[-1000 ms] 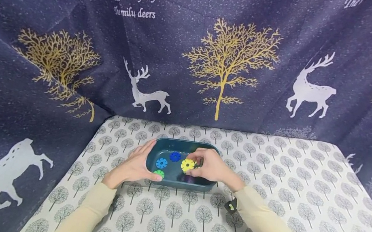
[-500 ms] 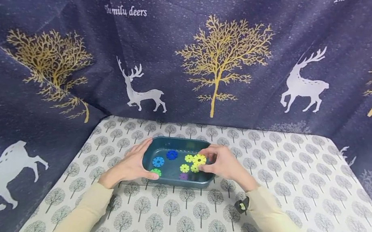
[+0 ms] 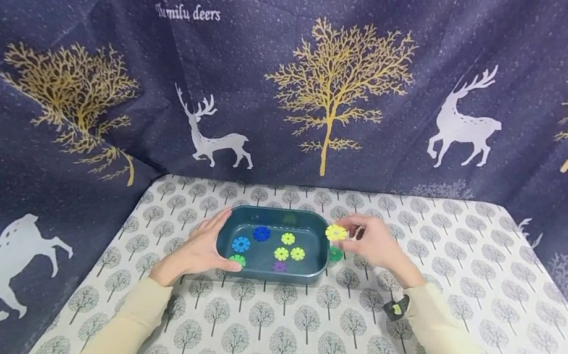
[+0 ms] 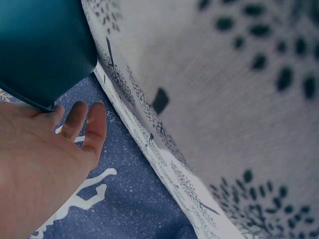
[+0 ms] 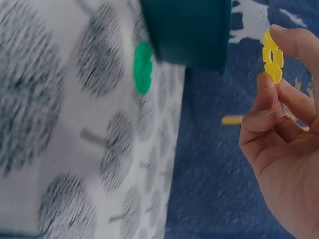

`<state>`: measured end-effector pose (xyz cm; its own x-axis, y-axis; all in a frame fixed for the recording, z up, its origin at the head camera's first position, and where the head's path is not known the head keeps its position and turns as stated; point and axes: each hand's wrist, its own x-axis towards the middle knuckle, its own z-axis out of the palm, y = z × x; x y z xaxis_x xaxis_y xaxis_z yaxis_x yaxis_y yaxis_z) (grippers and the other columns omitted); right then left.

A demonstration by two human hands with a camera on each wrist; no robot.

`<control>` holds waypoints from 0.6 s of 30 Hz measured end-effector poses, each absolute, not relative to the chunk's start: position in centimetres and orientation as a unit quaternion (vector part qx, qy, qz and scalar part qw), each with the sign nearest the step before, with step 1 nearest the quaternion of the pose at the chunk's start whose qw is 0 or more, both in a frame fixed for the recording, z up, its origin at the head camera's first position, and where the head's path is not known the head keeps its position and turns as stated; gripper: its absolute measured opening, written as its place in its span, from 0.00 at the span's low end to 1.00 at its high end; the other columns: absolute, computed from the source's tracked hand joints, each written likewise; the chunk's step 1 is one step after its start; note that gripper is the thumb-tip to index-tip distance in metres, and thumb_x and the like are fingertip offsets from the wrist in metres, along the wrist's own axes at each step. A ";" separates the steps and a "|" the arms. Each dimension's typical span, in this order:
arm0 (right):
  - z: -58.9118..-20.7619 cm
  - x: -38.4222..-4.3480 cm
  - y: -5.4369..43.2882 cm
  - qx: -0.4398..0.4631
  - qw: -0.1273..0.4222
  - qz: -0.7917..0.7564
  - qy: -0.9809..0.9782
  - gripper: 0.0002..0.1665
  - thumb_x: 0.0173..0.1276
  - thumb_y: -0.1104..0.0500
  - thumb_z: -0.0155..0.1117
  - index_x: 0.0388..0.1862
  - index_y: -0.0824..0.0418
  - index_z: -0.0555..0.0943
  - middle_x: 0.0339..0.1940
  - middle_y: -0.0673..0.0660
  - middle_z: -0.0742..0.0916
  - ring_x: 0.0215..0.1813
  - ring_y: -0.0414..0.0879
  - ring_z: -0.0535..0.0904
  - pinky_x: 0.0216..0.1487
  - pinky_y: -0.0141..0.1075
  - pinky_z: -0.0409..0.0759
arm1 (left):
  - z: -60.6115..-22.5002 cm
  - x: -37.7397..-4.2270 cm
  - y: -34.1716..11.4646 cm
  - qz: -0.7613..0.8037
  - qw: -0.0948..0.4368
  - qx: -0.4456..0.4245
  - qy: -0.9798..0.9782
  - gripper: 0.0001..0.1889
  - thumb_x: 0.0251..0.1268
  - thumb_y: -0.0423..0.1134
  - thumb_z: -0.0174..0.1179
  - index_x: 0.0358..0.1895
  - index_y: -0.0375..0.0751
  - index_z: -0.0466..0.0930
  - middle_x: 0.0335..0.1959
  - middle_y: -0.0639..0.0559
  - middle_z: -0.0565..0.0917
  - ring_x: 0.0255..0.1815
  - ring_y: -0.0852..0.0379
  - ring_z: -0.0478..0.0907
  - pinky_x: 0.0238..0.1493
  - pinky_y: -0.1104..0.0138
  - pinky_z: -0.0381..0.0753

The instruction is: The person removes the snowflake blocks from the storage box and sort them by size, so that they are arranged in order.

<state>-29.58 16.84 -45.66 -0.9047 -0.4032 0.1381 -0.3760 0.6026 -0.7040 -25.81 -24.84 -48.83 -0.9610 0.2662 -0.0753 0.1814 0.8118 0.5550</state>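
Observation:
A dark teal tub [image 3: 267,274] stands on the table. My left hand [image 3: 198,250] grips its left end, thumb on the front rim and fingers along the side; in the left wrist view, fingertips lie by the rim. My right hand [image 3: 374,242] pinches a yellow snowflake disc [image 3: 335,232] between thumb and fingers, just beyond the tub's right rim. On the table beneath it lies a green snowflake disc [image 3: 335,254]. Inside the tub are three small yellow-green discs [image 3: 297,254], a dark blue disc [image 3: 261,233], a lighter blue disc [image 3: 241,244], a purple disc [image 3: 279,266] and a green disc [image 3: 237,261].
The table has a white cloth [image 3: 257,335] printed with grey trees. A dark blue curtain [image 3: 243,82] with deer and golden trees hangs behind it and at both sides. A dark wrist strap [image 3: 396,308] sits at my right sleeve.
My right hand has lifted the yellow disc from inside the tub and carried it rightward past the rim. The small yellow-green discs and outside green disc are uncovered. My left hand stays at the tub.

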 end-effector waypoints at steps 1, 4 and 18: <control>-45.8 -29.7 17.2 -0.214 0.018 -0.386 0.897 0.30 0.62 0.55 0.83 0.62 0.64 0.89 0.41 0.56 0.89 0.40 0.45 0.81 0.37 0.31 0.82 | -48.8 -25.8 -24.8 0.283 0.074 0.118 0.949 0.77 0.47 0.64 0.85 0.92 0.43 0.39 0.94 0.43 0.44 0.92 0.31 0.46 0.86 0.27 0.51; -46.2 -29.9 18.3 -0.211 0.020 -0.379 0.901 0.29 0.63 0.56 0.83 0.61 0.66 0.89 0.42 0.58 0.89 0.40 0.46 0.81 0.38 0.30 0.82 | -48.8 -25.9 -24.8 0.282 0.073 0.121 0.949 0.77 0.47 0.64 0.85 0.92 0.42 0.39 0.94 0.43 0.44 0.92 0.30 0.47 0.86 0.27 0.52; -49.5 -31.1 20.8 -0.224 0.076 -0.359 0.903 0.21 0.61 0.60 0.84 0.52 0.65 0.91 0.36 0.53 0.90 0.38 0.41 0.80 0.40 0.29 0.81 | -48.9 -26.1 -24.8 0.288 0.082 0.116 0.947 0.76 0.49 0.62 0.85 0.92 0.44 0.38 0.94 0.43 0.43 0.92 0.28 0.44 0.86 0.25 0.48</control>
